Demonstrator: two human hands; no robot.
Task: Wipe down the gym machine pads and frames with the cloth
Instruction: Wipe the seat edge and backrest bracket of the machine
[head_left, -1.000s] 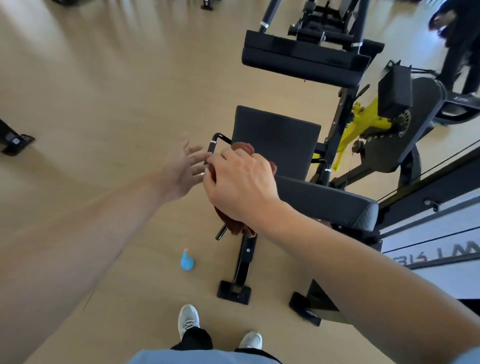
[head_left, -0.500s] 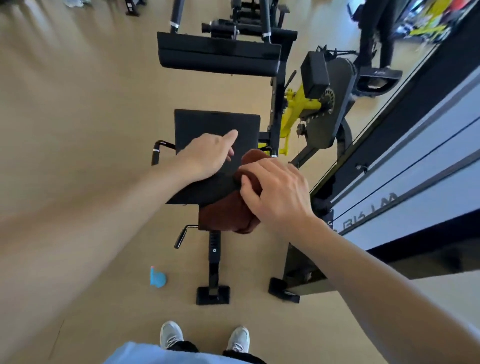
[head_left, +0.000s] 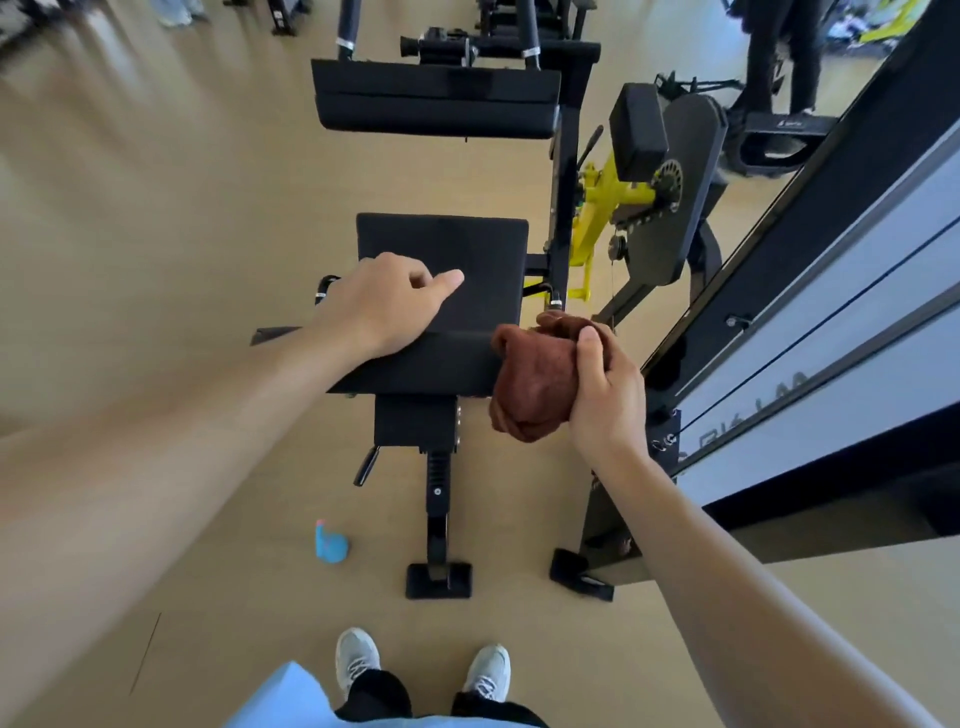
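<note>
The brown cloth (head_left: 532, 376) is bunched up in my right hand (head_left: 605, 395), at the right edge of the black seat pad (head_left: 467, 270), just below the short side handle (head_left: 540, 288) of the machine. My fingers and thumb are curled round the wad, gripping it so that a thick fold faces the pad edge; I judge that gives me a firm wiping face and keeps loose ends from catching the frame. My left hand (head_left: 384, 306) rests on the near left part of the seat pad with its fingers loosely bent and holding nothing, the forefinger pointing across the vinyl. I take it as a brace, steadying me as I lean over the machine. The 2nd pad, the long black roller pad (head_left: 436, 98), sits further off, well apart from both hands, and I judge it not yet reached by this pass. The upright black frame post (head_left: 563, 208) stands just beyond the cloth. A small blue spray bottle (head_left: 330, 543) lies on the wooden floor (head_left: 156, 208) near the seat's support foot (head_left: 439, 579), within reach of my 2 shoes (head_left: 358, 657).
</note>
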